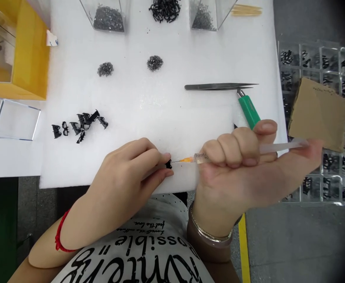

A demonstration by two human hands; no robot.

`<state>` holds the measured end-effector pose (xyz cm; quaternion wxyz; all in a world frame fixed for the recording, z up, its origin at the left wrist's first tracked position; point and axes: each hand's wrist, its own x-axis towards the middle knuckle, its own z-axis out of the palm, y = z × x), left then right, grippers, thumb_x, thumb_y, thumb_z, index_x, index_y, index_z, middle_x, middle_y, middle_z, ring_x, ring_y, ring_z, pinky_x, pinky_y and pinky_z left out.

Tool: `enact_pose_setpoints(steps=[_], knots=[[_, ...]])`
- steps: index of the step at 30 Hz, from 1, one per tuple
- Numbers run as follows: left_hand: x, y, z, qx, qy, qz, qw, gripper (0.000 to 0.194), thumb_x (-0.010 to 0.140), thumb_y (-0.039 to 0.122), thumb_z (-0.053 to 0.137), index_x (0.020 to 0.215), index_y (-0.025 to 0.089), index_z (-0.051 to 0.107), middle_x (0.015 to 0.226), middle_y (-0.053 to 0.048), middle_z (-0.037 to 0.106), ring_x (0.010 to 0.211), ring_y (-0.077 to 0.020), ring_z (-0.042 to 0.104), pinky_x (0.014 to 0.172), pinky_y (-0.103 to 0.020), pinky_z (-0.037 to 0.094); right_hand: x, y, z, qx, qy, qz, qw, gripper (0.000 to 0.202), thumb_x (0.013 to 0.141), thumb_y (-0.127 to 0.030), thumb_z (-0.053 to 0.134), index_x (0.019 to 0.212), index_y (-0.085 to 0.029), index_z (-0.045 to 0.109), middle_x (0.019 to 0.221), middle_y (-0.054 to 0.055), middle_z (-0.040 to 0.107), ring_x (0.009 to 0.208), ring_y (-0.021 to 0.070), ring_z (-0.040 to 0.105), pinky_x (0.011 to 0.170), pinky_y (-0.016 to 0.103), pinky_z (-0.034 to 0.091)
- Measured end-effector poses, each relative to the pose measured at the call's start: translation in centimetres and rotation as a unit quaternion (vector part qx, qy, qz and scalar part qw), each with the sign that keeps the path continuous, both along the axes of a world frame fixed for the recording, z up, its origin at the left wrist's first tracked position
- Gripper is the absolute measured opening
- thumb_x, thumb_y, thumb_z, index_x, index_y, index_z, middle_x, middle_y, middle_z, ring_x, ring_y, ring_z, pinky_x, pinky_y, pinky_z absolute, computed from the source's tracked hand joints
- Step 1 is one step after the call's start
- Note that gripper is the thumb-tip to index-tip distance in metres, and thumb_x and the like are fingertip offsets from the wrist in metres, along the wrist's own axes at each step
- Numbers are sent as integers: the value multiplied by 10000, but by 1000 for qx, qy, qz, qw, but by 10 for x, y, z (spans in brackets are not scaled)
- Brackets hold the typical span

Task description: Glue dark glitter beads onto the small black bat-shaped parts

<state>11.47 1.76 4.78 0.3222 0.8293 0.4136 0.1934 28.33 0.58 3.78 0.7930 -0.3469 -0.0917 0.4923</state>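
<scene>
our left hand (128, 169) pinches a small black part (168, 164) over the white mat (166, 114), apparently to steady it; our right hand (231, 165) wraps round a syringe (201, 158), likely so its needle (176, 161) meets the part.

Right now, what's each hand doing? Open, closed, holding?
Left hand: closed, pinching a small black part.
Right hand: closed around the syringe, needle pointing at that part.

syringe (201, 158): clear marked barrel, orange needle base, pale plunger sticking far out, held sideways, needle pointing left | black piece (168, 164): small, partly hidden, at the syringe's needle tip; touching or not, unclear
</scene>
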Motion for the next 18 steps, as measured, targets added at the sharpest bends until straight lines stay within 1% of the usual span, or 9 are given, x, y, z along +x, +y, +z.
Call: enact_pose_setpoints(steps=[3,5,9,11,14,18], knots=[[0,0,1,-1,3,-1,1000,76,843,136,642,914,133,668,823,-15,595,675,-91,520,581,-213,431,2,0,-3,25,13,21,999,439,878,-564,457,722,-176,592,425,-100,240,347,46,176,330,158,244],[-1,0,1,-2,3,1,1000,78,844,143,645,915,126,672,817,-14,590,666,-89,510,576,-216,424,3,0,-3,26,25,25,999,471,900,-567,418,731,-166,598,429,-93,252,346,45,208,335,165,249],[-1,0,1,-8,1,3,1000,86,845,157,646,918,121,677,824,-16,588,672,-93,505,573,-227,420,1,1,-1,29,36,27,999,596,890,-665,323,706,-156,572,416,-96,243,331,31,209,321,162,225],[0,-1,0,-9,2,4,1000,84,843,154,646,914,123,678,816,-13,582,672,-96,503,577,-233,421,-1,2,1,20,34,24,999,660,880,-707,232,695,-162,554,411,-95,237,330,27,201,326,157,214],[0,0,0,-3,-1,2,1000,79,843,157,646,912,130,674,800,-7,577,672,-100,506,584,-242,426,-2,3,4,-9,29,15,999,699,869,-722,124,685,-178,522,405,-95,210,334,26,179,342,153,195],[-1,0,0,-2,4,-2,1000,64,846,167,640,900,139,660,809,-6,581,683,-109,518,594,-256,437,-3,4,6,-23,34,6,999,685,866,-718,117,678,-183,502,402,-97,192,335,24,161,346,154,172]])
